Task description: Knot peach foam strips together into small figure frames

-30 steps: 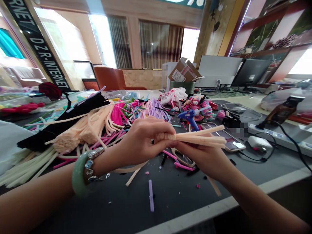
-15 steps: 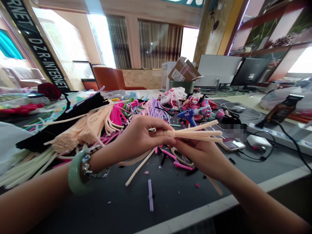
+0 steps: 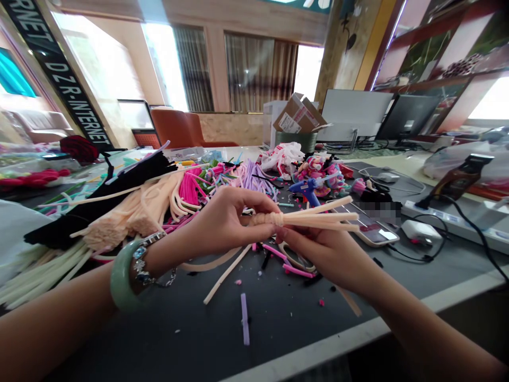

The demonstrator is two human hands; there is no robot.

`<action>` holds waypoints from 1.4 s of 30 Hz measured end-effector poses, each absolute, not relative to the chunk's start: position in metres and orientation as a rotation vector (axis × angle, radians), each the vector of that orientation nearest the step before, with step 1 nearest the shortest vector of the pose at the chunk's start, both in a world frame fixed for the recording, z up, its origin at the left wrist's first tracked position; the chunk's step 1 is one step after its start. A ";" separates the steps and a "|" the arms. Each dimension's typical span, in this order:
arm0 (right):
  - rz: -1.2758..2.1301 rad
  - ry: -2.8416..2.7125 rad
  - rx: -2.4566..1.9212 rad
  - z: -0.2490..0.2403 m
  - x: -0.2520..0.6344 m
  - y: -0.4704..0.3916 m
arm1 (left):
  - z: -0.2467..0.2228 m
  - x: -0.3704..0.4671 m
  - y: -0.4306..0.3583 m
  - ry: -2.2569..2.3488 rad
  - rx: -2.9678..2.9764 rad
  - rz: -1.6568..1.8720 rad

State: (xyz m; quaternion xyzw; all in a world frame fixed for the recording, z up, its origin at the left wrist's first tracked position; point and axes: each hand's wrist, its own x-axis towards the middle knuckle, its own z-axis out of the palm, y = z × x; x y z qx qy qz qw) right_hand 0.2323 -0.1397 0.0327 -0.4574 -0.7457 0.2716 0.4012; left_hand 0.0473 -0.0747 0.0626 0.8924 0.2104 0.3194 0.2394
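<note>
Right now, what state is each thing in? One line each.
Left hand, fingers closed on the stems.
Right hand, touching the stems; grip partly hidden.
Cream stems, held off the table, wrapped, free ends spread.
Purple stick, lying loose on the table.
Glue gun, set down, nobody holding it.
Phone, lying flat, partly covered.
Cardboard box, tilted, flaps open.
Power strip, black plug in it.

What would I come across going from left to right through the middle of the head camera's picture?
Pale green strips → bangle → left hand → right hand → white charger.
</note>
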 end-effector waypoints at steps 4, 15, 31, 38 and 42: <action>0.672 -1.909 -1.186 0.033 0.231 -0.140 | 0.063 0.048 -0.074 0.600 2.431 0.892; 0.577 -1.980 -1.238 0.037 0.224 -0.147 | 0.063 0.047 -0.073 0.677 2.629 1.006; 0.736 -1.945 -1.130 0.043 0.226 -0.150 | 0.059 0.042 -0.068 0.258 3.276 0.973; 0.701 -1.936 -1.075 0.045 0.225 -0.149 | 0.057 0.042 -0.069 0.165 3.409 1.075; 0.685 -1.934 -1.122 0.043 0.227 -0.148 | 0.055 0.042 -0.068 0.149 3.457 1.116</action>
